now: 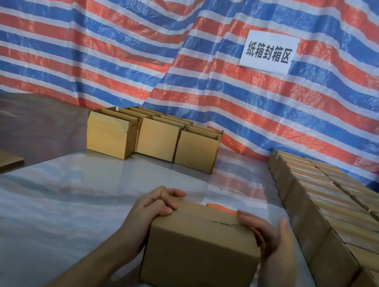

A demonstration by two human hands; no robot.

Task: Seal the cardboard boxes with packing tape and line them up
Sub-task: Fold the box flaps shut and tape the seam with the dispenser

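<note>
While left hand (158, 203) grips one box (198, 263), three open boxes (157, 140) front more.

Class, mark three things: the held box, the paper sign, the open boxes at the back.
Held box (198, 263): head view, its front face.
Paper sign (268, 52): head view, its printed middle.
Open boxes (157, 140): head view, middle box's front face.

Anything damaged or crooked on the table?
Yes: the left open box in the back group has a top right corner that looks crumpled, maybe torn, unlike its neighbours' straight edges. The near box looks sound.
</note>
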